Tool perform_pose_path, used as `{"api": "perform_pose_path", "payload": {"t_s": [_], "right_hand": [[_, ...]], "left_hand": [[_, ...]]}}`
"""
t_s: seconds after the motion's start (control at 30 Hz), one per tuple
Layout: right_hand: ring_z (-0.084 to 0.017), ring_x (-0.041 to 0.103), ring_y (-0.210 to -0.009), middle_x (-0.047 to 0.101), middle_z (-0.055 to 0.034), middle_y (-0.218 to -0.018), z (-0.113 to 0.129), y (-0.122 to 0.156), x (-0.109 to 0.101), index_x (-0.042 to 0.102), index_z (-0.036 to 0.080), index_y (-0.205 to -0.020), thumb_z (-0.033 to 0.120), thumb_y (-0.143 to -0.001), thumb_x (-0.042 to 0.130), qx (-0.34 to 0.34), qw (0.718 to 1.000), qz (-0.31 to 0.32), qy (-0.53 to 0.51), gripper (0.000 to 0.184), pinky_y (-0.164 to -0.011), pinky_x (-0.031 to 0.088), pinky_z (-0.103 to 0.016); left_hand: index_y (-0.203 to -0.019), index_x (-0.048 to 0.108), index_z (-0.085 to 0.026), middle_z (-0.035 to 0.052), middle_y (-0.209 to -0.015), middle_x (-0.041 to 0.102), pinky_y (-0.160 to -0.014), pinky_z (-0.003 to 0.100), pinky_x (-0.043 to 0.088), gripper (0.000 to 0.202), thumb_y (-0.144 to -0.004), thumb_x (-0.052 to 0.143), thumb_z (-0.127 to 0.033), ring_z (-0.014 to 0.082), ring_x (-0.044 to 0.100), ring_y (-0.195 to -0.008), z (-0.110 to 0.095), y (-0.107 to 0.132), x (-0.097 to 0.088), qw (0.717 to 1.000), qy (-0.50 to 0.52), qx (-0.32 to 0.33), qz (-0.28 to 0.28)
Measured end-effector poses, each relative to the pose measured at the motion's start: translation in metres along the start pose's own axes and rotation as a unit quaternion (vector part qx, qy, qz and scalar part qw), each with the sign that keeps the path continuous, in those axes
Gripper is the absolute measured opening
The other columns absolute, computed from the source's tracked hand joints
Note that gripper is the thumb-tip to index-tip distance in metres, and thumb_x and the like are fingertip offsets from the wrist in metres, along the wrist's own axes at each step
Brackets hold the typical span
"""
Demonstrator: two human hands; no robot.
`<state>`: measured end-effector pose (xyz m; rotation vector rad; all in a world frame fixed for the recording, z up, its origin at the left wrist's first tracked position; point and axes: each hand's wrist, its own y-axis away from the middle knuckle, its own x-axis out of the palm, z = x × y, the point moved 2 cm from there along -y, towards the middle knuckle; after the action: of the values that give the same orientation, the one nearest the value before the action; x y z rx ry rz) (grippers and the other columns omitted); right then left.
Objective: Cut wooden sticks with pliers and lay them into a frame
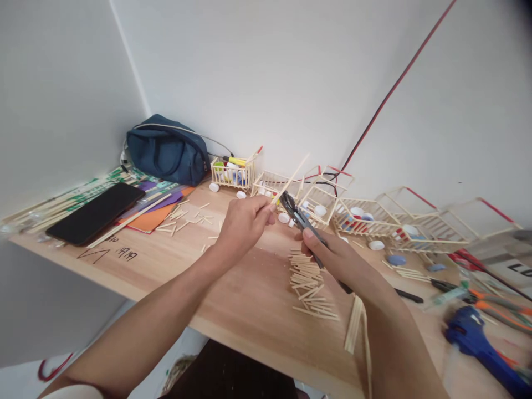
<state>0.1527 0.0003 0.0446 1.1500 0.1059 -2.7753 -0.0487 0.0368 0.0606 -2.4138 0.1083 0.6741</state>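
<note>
My left hand (243, 221) is closed in a pinch on a long thin wooden stick (293, 177) that slants up to the right above the wooden table (245, 299). My right hand (336, 257) is wrapped round the handles of dark cutting pliers (297, 213), whose jaws meet the stick close to my left fingertips. Below the hands lies a heap of short cut sticks (310, 285).
Stick-built carts with white bottle-cap wheels (233, 174) line the wall. A blue pouch (168, 149), a black phone (95, 213) and coloured paper (155, 213) lie at the left. A blue glue gun (477, 338), more pliers (494, 307) and loose caps sit right. A red cable (394, 83) climbs the wall.
</note>
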Motion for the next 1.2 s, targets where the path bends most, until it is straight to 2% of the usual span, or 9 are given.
{"api": "perform_pose_path", "payload": {"t_s": [0.2,0.43,0.57,0.97,1.2], "right_hand": [[-0.019,0.059,-0.071,0.065,-0.0052,-0.080,-0.003,0.000,0.003,0.066,0.020,-0.096,0.068,-0.085,0.042,0.020,0.996,0.014,-0.088,0.055,-0.063,0.047,-0.031],[-0.017,0.057,-0.063,0.064,-0.0040,-0.073,0.002,-0.001,0.007,0.068,0.020,-0.092,0.069,-0.085,0.041,0.021,0.996,0.015,-0.085,0.056,-0.056,0.044,-0.028],[-0.015,0.053,-0.060,0.060,-0.0024,-0.068,0.000,-0.004,0.010,0.067,0.019,-0.090,0.069,-0.085,0.041,0.019,0.997,0.015,-0.074,0.057,-0.052,0.042,-0.027],[-0.013,0.044,-0.052,0.047,0.0011,-0.056,0.004,-0.004,0.015,0.062,0.018,-0.079,0.071,-0.087,0.034,-0.006,1.000,0.000,0.004,0.060,-0.047,0.034,-0.026],[-0.014,0.048,-0.053,0.054,-0.0006,-0.058,0.011,-0.001,0.020,0.058,0.018,-0.072,0.072,-0.088,0.028,0.001,0.999,-0.006,0.039,0.064,-0.051,0.033,-0.027]], "left_hand": [[-0.067,0.059,-0.016,0.0005,-0.064,0.062,-0.063,0.025,0.035,0.028,-0.091,0.046,-0.020,0.0126,0.055,-0.061,0.002,0.003,0.004,0.995,-0.088,0.017,0.032],[-0.081,0.060,-0.015,0.0058,-0.072,0.066,-0.061,0.027,0.037,0.024,-0.094,0.040,-0.019,0.0177,0.060,-0.067,-0.001,0.008,0.015,0.962,-0.263,0.046,0.055],[-0.083,0.060,-0.016,0.0074,-0.074,0.066,-0.060,0.029,0.038,0.022,-0.093,0.041,-0.016,0.0208,0.062,-0.070,-0.003,0.010,0.015,0.941,-0.331,0.053,0.052],[-0.081,0.062,-0.015,0.0098,-0.073,0.064,-0.065,0.033,0.044,0.024,-0.082,0.043,-0.001,0.0255,0.064,-0.077,-0.007,0.014,0.013,0.913,-0.399,0.066,0.054],[-0.081,0.063,-0.012,0.0121,-0.073,0.066,-0.065,0.035,0.045,0.026,-0.080,0.042,0.002,0.0276,0.064,-0.077,-0.014,0.015,0.013,0.899,-0.429,0.059,0.063]]}}
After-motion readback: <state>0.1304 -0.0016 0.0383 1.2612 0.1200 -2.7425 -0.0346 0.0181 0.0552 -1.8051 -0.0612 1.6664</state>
